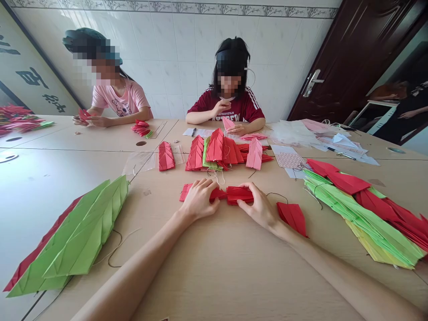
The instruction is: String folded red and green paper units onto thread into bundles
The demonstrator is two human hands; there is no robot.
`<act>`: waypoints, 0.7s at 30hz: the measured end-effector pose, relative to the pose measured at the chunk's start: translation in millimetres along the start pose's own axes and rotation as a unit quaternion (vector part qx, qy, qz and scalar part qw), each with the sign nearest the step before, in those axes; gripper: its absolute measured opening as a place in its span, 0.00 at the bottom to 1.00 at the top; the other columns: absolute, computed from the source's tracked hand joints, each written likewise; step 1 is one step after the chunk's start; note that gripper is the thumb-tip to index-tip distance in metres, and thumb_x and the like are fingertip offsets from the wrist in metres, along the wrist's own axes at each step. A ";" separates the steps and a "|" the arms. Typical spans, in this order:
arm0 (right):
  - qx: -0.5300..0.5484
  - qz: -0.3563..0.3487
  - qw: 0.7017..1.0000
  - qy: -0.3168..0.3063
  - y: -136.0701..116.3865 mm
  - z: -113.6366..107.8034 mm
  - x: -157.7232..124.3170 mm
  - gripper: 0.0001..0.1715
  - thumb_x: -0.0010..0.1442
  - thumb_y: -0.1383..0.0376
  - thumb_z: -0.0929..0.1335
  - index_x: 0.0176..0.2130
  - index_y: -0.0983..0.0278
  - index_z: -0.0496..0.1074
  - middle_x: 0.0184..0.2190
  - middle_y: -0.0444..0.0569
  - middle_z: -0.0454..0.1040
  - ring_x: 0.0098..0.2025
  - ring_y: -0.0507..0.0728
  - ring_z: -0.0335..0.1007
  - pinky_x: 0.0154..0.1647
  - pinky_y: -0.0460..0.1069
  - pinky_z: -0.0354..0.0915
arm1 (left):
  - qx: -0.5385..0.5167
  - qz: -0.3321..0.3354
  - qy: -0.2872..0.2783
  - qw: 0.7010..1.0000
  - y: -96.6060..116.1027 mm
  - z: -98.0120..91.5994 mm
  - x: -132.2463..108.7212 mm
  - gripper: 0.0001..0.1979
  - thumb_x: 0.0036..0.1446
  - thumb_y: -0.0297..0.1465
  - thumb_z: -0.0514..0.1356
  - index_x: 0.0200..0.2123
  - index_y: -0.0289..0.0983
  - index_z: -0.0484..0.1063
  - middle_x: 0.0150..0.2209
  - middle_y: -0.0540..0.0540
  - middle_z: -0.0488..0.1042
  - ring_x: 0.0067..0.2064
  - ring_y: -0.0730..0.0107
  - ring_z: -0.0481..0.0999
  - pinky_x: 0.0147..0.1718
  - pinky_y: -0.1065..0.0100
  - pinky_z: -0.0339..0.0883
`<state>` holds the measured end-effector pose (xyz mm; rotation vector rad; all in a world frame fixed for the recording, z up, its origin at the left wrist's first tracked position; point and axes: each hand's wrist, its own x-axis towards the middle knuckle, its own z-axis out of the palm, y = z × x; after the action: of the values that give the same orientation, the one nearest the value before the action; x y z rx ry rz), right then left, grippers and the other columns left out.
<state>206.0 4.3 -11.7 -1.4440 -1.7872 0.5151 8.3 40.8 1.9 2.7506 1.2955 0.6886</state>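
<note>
Fingers and thumb of my left hand (201, 199) are closed on a folded red paper piece (186, 191), which sticks out on both sides of the hand. Close on its right, my right hand (257, 203) grips a second red paper piece (236, 195) between thumb and fingers. The inner ends of the two pieces meet or nearly meet between my hands, low over the table. A loose red folded piece (292, 217) with a dark cord lies beside my right wrist.
Large green folded papers (83, 232) lie at left, a long green and red stack (364, 209) at right. Red, green and pink pieces (217, 149) stand ahead. Two people sit across the table (220, 276), holding paper. Plastic sheets and pens lie back right.
</note>
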 end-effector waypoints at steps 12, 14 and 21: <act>0.015 0.015 1.000 0.010 -3.3 -3.1 -0.3 0.13 0.51 0.64 0.65 0.40 0.60 0.62 0.40 0.48 0.71 0.44 0.59 0.67 0.46 0.55 0.62 | -0.022 -0.041 -0.023 0.999 -0.9 -0.7 1.2 0.14 0.45 0.31 0.52 0.37 0.39 0.56 0.34 0.46 0.68 0.38 0.58 0.70 0.35 0.63 0.62; 0.023 0.012 1.000 0.009 -3.8 -3.4 -0.5 0.13 0.51 0.64 0.65 0.39 0.60 0.62 0.40 0.48 0.71 0.43 0.59 0.67 0.45 0.55 0.63 | -0.029 -0.045 -0.021 0.998 -2.2 0.3 1.1 0.14 0.45 0.31 0.52 0.37 0.39 0.55 0.34 0.46 0.68 0.38 0.58 0.70 0.35 0.62 0.62; 0.034 0.010 0.999 -0.002 -4.7 -4.0 -1.7 0.13 0.52 0.64 0.65 0.41 0.61 0.63 0.41 0.48 0.70 0.45 0.58 0.67 0.48 0.54 0.61 | -0.056 -0.067 -0.011 0.996 -4.1 1.7 2.2 0.14 0.43 0.32 0.52 0.35 0.40 0.51 0.32 0.47 0.67 0.37 0.59 0.70 0.34 0.62 0.63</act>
<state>206.2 0.8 -6.2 -1.4160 -1.7437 0.5837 7.3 45.3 0.4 2.5501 1.3771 0.6956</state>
